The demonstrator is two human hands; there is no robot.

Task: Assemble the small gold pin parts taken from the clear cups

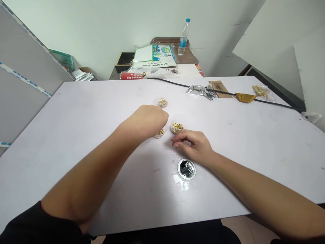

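Head view: my left hand (146, 118) is curled knuckles-up, fingers hidden just above a clear cup of gold pins (159, 134), so I can't tell if it grips anything. My right hand (193, 146) is relaxed, holding nothing visible, beside a second cup (177, 127); a third cup (162, 102) sits beyond. Risk: these cups look light, so a knuckle bump could tip one, scattering pins over the white table (76, 112).

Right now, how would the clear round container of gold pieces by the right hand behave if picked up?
The clear round container looks small, so probably light. Its round shape might roll or slide across the smooth white tabletop. The gold pieces look loose and could shift inside; I cannot tell whether it is closed.
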